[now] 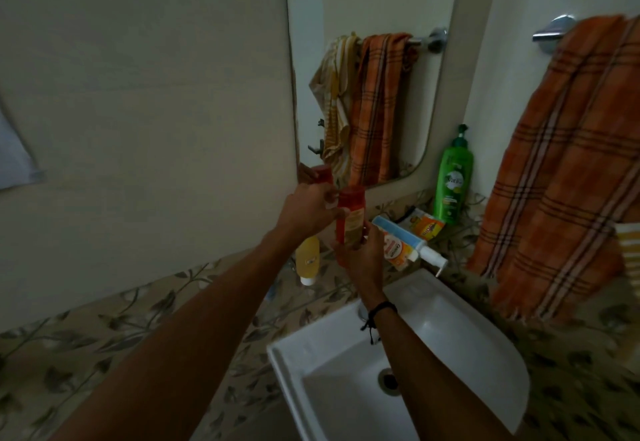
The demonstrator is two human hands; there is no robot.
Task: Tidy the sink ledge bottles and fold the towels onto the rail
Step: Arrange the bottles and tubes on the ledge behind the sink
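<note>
Holding the red bottle (pixel 351 213) upright above the worktop (pixel 194 305), long axis 12 to 6 o'clock, the left hand (pixel 304 210) curls its fingers round the upper body from 9 o'clock while the right hand (pixel 360 257) clasps the base from 6 o'clock.

Dim light falls on a plain cream wall (pixel 138 94), a mirror (pixel 377 0), leaf-patterned tiles (pixel 104 336) and a white basin (pixel 460 329).

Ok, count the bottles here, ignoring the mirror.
4: red plastic bottle in left hand and right hand; yellow bottle and blue-white pump bottle lying on the ledge; green pump bottle upright. More may be hidden.
</note>
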